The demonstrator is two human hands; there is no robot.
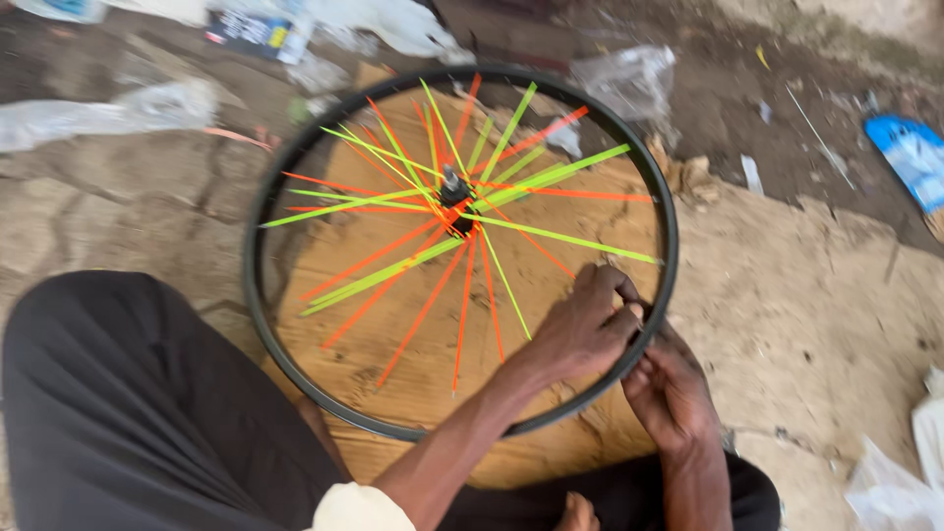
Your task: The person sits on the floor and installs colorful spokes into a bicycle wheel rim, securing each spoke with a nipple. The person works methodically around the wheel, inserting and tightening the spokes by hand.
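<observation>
We see the black metal bicycle rim, laced with orange and green plastic-sleeved spokes, lying flat on a brown wooden board. Both hands meet at its near right edge. The left hand, reaching from inside, pinches there; the right hand clasps the rim from outside. Spokes radiate from the hub, up-left of the hands.

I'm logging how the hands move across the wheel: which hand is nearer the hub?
The left hand. It lies inside the black rim, over the spokes, below and right of the hub. The right hand is farther off, outside the rim at its lower right edge.
</observation>
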